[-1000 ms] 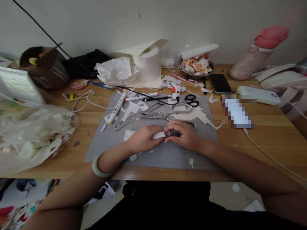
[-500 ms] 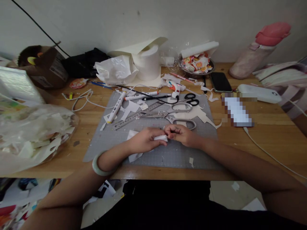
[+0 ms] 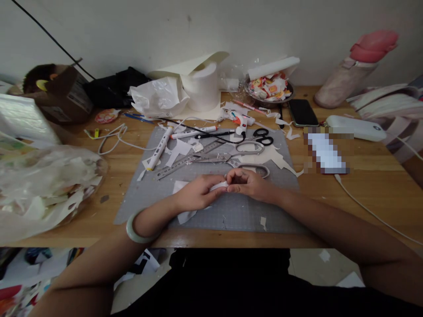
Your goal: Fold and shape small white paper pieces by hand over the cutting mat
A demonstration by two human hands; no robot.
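**Both hands pinching a small white paper piece over the cutting mat**

The left hand (image 3: 198,193) and right hand (image 3: 251,184) are meeting at the middle of the grey cutting mat (image 3: 231,211), fingertips together. Between them they are holding a small white paper piece (image 3: 218,186). It is looking narrow and pale, lying roughly level, with only a short strip showing between the two sets of fingers; the rest is hidden inside the grip. Whether it is folded or rolled cannot be told.

Left fingers are curling closed around the near end of the piece, thumb on top. Right fingers are bunching tight at its far end, knuckles up, pinching it. Both hands are hovering low over the mat, near its front half. A pale green bangle (image 3: 137,231) is sitting on the left wrist.

Under the left hand a flat white paper scrap (image 3: 183,215) is lying on the mat. Just behind the hands, large silver scissors (image 3: 243,164) are resting open, near the right knuckles but apart from them. A metal ruler (image 3: 185,163) is lying aslant to the left of those, and a white marker (image 3: 160,147) beyond it. Small black-handled scissors (image 3: 264,137) are lying at the mat's far edge.
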